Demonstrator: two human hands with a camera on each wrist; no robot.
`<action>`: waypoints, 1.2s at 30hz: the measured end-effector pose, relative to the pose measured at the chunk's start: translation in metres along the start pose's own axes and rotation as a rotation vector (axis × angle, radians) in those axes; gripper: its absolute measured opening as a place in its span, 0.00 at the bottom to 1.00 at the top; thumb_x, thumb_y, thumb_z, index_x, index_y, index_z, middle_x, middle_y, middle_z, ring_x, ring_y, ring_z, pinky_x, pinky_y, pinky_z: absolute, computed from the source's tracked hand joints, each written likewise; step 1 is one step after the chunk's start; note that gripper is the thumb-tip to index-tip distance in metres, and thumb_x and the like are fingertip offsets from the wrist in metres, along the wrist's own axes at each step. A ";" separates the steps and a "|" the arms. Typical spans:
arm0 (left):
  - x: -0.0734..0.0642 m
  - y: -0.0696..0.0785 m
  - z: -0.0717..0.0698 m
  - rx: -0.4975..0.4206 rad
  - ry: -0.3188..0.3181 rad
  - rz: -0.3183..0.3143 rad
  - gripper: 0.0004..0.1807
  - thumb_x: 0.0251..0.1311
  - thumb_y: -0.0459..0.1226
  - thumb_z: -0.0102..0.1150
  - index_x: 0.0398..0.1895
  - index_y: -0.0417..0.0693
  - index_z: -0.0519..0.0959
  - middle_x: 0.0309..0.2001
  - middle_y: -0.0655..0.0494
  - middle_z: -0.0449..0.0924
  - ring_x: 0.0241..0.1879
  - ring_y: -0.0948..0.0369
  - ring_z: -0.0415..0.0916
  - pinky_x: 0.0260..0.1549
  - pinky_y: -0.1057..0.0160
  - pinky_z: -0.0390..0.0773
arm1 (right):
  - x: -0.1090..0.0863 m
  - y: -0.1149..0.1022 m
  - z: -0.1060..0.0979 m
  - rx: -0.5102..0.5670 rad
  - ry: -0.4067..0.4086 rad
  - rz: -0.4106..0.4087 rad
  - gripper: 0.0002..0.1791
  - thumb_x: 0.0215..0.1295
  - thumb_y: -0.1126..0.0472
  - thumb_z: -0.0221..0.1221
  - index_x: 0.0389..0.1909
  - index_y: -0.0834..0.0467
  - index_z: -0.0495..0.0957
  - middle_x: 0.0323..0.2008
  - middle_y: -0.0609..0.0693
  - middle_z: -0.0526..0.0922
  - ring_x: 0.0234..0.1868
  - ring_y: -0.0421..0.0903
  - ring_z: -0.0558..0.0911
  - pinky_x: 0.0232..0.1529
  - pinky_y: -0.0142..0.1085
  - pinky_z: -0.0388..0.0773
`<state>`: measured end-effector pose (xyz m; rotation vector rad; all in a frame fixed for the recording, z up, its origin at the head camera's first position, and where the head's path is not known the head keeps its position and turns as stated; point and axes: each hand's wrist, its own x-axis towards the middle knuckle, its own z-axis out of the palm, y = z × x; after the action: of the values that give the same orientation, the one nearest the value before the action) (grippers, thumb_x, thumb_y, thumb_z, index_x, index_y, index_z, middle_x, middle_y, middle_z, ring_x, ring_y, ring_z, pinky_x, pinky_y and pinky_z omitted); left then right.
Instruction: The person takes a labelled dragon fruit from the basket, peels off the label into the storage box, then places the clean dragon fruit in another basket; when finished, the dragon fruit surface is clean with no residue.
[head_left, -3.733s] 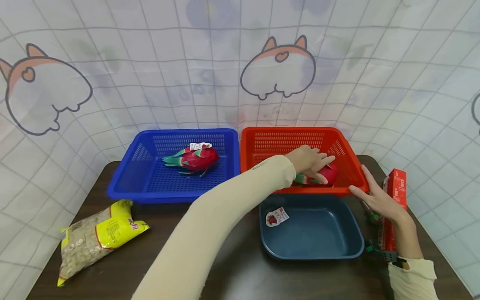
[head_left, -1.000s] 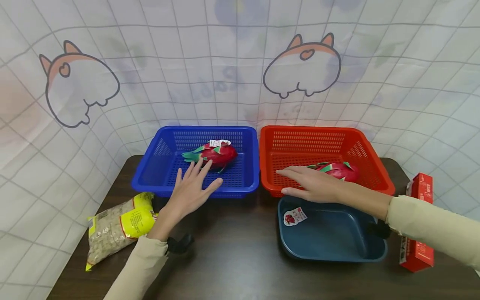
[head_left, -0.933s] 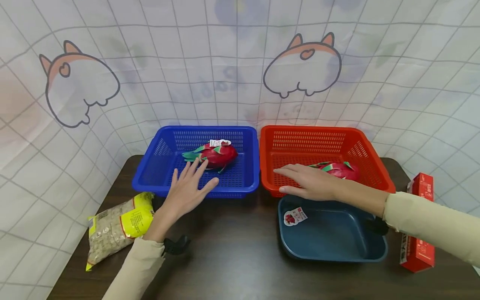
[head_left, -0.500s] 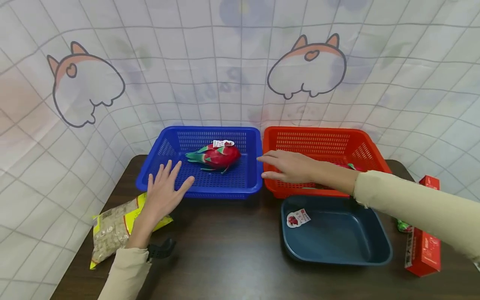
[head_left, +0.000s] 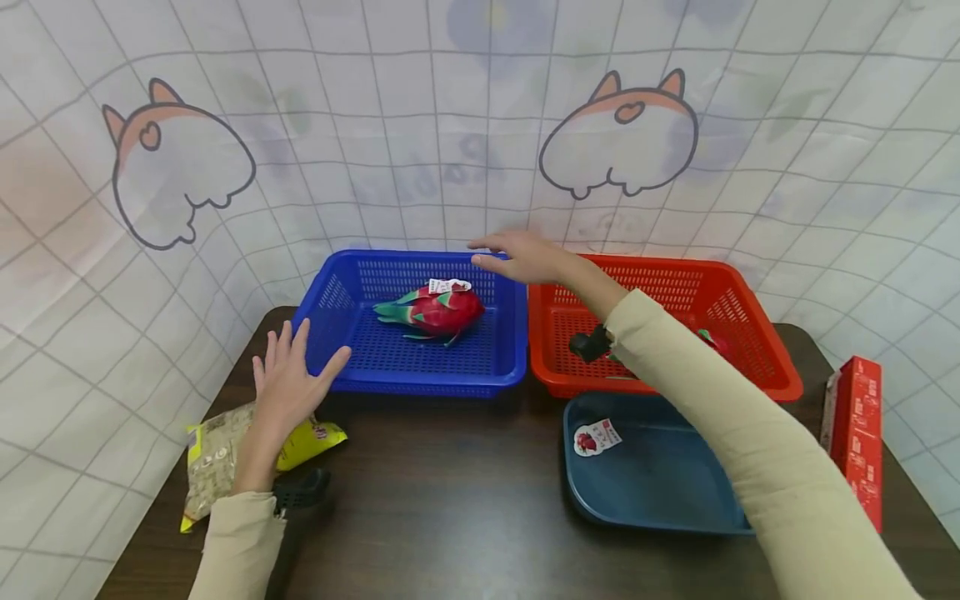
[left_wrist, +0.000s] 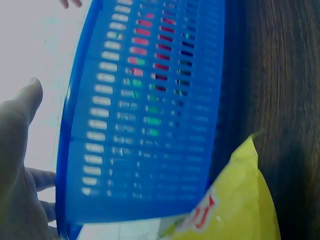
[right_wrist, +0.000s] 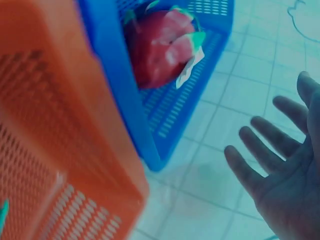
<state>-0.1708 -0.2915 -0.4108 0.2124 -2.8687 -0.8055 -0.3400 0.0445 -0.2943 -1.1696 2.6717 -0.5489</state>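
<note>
A blue basket holds a red dragon fruit with green-tipped scales and a white label. My left hand, fingers spread, is at the basket's left side; in the left wrist view its fingers are partly behind the rim, and contact is unclear. Fingers extended, my right hand hovers at the blue basket's back right corner, apart from it in the right wrist view. Under my right forearm is the red basket, its dragon fruit mostly hidden by the sleeve.
A dark blue tray with a fruit label sits in front of the red basket. At left lies a yellow bag of pale pieces, partly behind my left hand. A red box stands at right. A tiled-pattern curtain hangs behind.
Earlier my left hand was over the red basket's dragon fruit and my right hand at that basket's right rim. Since then, left has moved left to the blue basket's side; right has swung left and back.
</note>
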 end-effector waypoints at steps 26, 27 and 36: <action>0.001 -0.016 0.020 -0.015 0.093 -0.086 0.61 0.53 0.72 0.50 0.78 0.43 0.42 0.74 0.33 0.45 0.73 0.36 0.44 0.70 0.31 0.34 | 0.067 0.027 0.059 0.419 0.118 0.256 0.33 0.68 0.42 0.52 0.71 0.51 0.64 0.69 0.58 0.69 0.70 0.55 0.67 0.70 0.53 0.65; 0.001 -0.016 0.020 -0.013 0.096 -0.089 0.61 0.53 0.72 0.50 0.78 0.43 0.42 0.74 0.33 0.45 0.73 0.37 0.44 0.70 0.31 0.35 | 0.068 0.027 0.061 0.420 0.093 0.256 0.33 0.69 0.42 0.52 0.71 0.52 0.63 0.69 0.58 0.68 0.71 0.55 0.66 0.70 0.53 0.64; 0.003 -0.017 0.019 -0.001 0.113 -0.091 0.61 0.52 0.72 0.50 0.78 0.43 0.43 0.74 0.33 0.46 0.74 0.37 0.45 0.70 0.31 0.34 | 0.078 0.018 0.082 0.573 0.030 0.293 0.39 0.66 0.42 0.55 0.74 0.51 0.56 0.73 0.59 0.60 0.74 0.57 0.61 0.72 0.55 0.60</action>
<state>-0.1756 -0.2970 -0.4350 0.3784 -2.7696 -0.7844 -0.3805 -0.0230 -0.3775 -0.6018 2.3864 -1.1716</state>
